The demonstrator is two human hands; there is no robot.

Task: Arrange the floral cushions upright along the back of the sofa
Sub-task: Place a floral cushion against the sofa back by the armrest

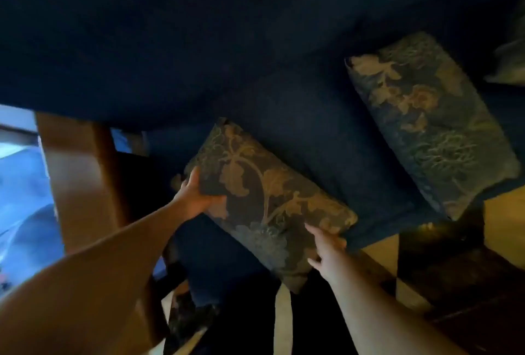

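Observation:
A dark floral cushion (264,201) with gold flowers lies tilted on the dark blue sofa seat (321,138) near its front edge. My left hand (196,192) grips the cushion's left edge, thumb on top. My right hand (326,249) touches its lower right edge with fingers spread; I cannot tell whether it grips. A second floral cushion (429,118) lies flat on the seat to the right, apart from both hands. The sofa back (199,27) fills the upper frame.
A wooden armrest (76,178) stands at the sofa's left end. A third, paler cushion (511,56) shows partly at the far right edge. A dark low table (466,278) stands on the floor at lower right. The image is dim and blurred.

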